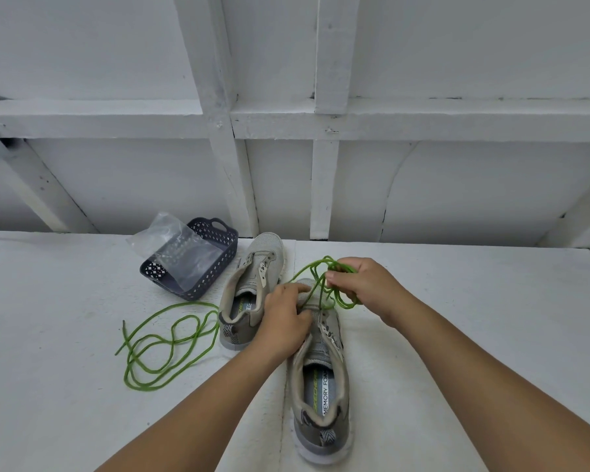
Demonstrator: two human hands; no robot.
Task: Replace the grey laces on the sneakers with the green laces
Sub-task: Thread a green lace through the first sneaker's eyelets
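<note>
My right hand (365,287) grasps a bunched green lace (338,284) above the toe end of the near sneaker (324,376); the fingers are curled round the loops. My left hand (286,318) holds the near sneaker at the front of its eyelet row, fingers curled onto the upper; I cannot tell whether they also pinch the lace end. The far sneaker (252,284) lies just beside it, with no lace visible in its eyelets. The second green lace (164,345) lies in loose coils on the surface (65,335), touching the far sneaker's heel. A dark basket (215,267) with a clear bag (174,247) stands behind.

Handling note: the lace is light, limp and tangle-prone. I judge it best gripped close to the stiff tip for threading. The sneaker is soft; steady it at the eyelet panel.
</note>
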